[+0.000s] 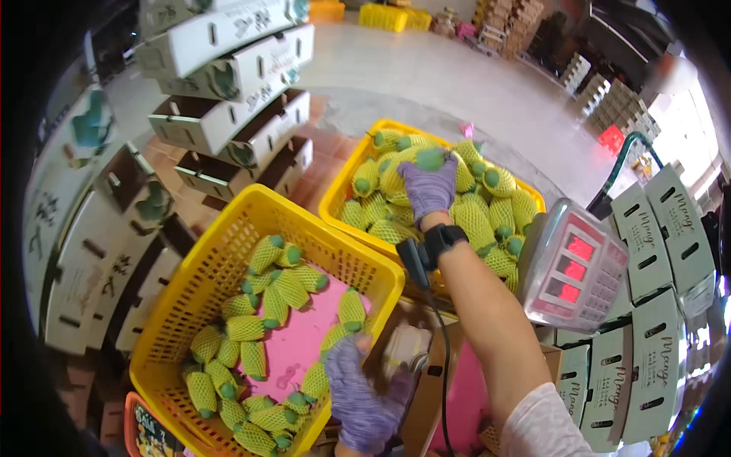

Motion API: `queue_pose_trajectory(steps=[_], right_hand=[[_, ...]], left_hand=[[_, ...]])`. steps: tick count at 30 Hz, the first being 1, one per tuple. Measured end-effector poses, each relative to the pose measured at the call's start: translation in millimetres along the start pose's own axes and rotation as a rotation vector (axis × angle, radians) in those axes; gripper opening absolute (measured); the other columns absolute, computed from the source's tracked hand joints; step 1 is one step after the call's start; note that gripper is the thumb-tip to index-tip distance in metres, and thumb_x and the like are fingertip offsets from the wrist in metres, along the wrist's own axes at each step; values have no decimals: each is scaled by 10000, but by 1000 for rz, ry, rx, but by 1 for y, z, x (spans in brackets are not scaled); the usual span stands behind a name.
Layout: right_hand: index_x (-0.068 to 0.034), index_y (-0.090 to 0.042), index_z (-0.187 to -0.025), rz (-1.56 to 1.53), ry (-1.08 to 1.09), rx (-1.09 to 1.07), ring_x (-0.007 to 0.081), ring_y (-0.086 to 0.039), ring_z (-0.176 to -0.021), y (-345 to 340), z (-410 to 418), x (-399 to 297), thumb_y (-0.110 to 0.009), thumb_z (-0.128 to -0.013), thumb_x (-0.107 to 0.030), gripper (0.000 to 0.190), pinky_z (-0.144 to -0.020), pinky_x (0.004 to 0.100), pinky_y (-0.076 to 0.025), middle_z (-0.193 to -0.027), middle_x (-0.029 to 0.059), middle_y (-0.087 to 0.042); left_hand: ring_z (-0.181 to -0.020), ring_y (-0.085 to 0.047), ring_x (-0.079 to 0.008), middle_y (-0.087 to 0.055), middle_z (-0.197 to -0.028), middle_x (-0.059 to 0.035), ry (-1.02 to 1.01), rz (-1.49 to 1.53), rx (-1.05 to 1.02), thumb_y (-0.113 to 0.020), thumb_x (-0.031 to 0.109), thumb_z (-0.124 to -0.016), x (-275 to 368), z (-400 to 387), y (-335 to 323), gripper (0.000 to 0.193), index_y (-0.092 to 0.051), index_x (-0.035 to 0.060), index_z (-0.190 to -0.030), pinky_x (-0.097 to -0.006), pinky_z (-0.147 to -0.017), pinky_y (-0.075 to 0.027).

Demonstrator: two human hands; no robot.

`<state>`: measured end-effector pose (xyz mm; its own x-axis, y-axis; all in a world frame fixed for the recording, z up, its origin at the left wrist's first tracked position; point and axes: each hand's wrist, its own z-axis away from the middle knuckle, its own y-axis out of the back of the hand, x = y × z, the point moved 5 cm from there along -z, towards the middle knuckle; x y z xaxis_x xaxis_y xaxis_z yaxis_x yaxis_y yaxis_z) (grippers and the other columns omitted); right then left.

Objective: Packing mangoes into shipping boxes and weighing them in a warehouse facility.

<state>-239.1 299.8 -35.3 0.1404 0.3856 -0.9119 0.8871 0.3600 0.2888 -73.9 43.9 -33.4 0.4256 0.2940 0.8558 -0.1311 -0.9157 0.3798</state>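
My right hand (pixel 429 185), in a purple knit glove, is closed around a netted fruit (pixel 429 159) on top of the heap in the far yellow plastic crate (pixel 337 191). Its green end shows between my thumb and fingers. My left hand (pixel 362 394), also gloved and blurred, hovers by the right rim of the near yellow crate (pixel 365 254). Its fingers are apart and nothing shows in them. Green fruit in yellow foam nets (pixel 274 305) lie along the sides of that near crate, around a bare pink liner (pixel 297 343).
A digital scale (pixel 577 268) with lit red displays stands right of my forearm. Below it is an open cardboard box (pixel 425 394) with pink lining. Printed cartons (pixel 645 365) are stacked right; open cartons (pixel 228 120) are stacked left. A black cable (pixel 442 343) hangs from my wrist device.
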Motion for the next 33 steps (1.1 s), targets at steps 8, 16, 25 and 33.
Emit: queue_pose_trajectory(steps=[8, 16, 25, 33], right_hand=[[-30, -411, -1105, -299, -268, -834, 164, -544, -885, 146, 202, -80, -748, -620, -54, 592, -762, 286, -485, -1007, 90, -535], [-27, -483, -1085, -129, -94, -808, 144, -508, -916, 241, 265, -98, -588, -832, -257, 357, -813, 268, -437, -983, 70, -535], [-16, -524, -1056, -261, -236, -501, 137, -538, -905, 222, 296, -60, -628, -771, -91, 313, -821, 246, -439, -968, 60, -558], [-66, -376, -1278, -493, -348, -805, 146, -463, -1046, 246, 291, -60, -589, -828, -243, 528, -864, 260, -405, -1171, 56, -485]], left_hand=[[-1123, -416, -313, -411, -1221, -179, -176, -244, 155, -799, 260, -527, 40, 28, 46, 908, -317, 4, -1253, -403, -942, -333], [-913, -544, -222, -529, -1016, -110, 8, 505, -371, -798, 174, -516, 52, 82, 0, 733, -407, 57, -1125, -318, -820, -454], [-931, -552, -213, -530, -1016, -120, 317, 1325, -505, -581, 193, -786, 18, 102, -28, 350, -447, 36, -1069, -334, -773, -495], [-850, -589, -226, -580, -955, -96, 201, 1027, -324, -613, 253, -762, 17, 95, -19, 397, -502, 32, -1073, -338, -755, -508]])
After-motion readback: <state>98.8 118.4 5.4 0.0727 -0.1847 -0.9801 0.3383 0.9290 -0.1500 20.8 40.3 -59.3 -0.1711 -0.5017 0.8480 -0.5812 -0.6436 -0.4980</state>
